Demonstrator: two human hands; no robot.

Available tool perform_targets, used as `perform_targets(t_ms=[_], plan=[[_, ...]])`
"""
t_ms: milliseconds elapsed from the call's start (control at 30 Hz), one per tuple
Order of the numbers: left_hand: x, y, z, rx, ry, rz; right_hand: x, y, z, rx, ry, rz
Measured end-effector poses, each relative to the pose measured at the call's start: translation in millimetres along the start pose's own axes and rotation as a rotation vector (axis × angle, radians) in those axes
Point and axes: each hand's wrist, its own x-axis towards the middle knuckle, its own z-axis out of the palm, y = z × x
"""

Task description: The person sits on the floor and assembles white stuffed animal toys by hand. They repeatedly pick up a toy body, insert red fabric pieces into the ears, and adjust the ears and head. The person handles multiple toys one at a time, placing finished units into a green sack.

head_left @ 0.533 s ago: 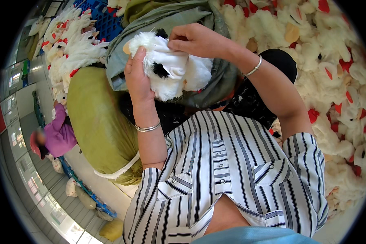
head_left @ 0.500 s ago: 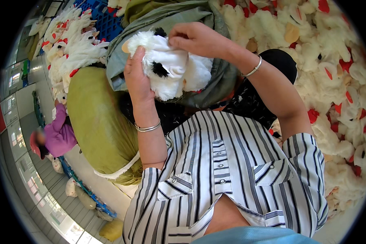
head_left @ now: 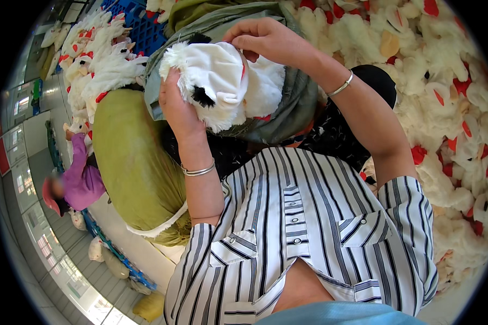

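Observation:
In front of me is an unstuffed plush toy skin [head_left: 217,73], white and furry with black patches and a smooth white fabric part on top. My left hand [head_left: 180,105] grips its left edge, the fingers partly hidden behind the fur. At the far edge of the smooth fabric, my right hand [head_left: 268,40] has thumb and forefinger pinched together on the toy. A small red piece shows beside that pinch. Beneath the toy a grey-green cloth sack [head_left: 295,111] lies across my lap.
A full olive-green sack [head_left: 130,157] stands at my left. Heaped white plush skins [head_left: 439,108] with red parts fill the right side, and another pile [head_left: 100,65] lies far left by a blue plastic pallet [head_left: 141,30]. A person in purple [head_left: 81,181] works at the left.
The toy has turned in my hands, so more of its smooth fabric shows. My right hand has risen slightly, and my left hand has shifted a little left and down.

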Motion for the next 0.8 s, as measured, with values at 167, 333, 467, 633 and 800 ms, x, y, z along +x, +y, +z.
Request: perform_targets(t_ms=[167, 333, 467, 633, 800], plan=[[-3, 5, 6, -0.002, -0.002, 0.022, -2, 3, 9, -0.071, 0.010, -0.152], [-9, 6, 10, 0.082, 0.016, 0.063, -1, 5, 5, -0.260, -0.023, -0.118], [-12, 10, 13, 0.024, -0.019, 0.043, -5, 0, 12, -0.254, -0.030, -0.150], [-17, 18, 22, 0.089, -0.030, 0.082, -8, -7, 11, -0.169, -0.159, -0.003], [-18, 12, 22, 0.089, -0.094, 0.117, -10, -14, 11, -0.149, -0.268, 0.107]])
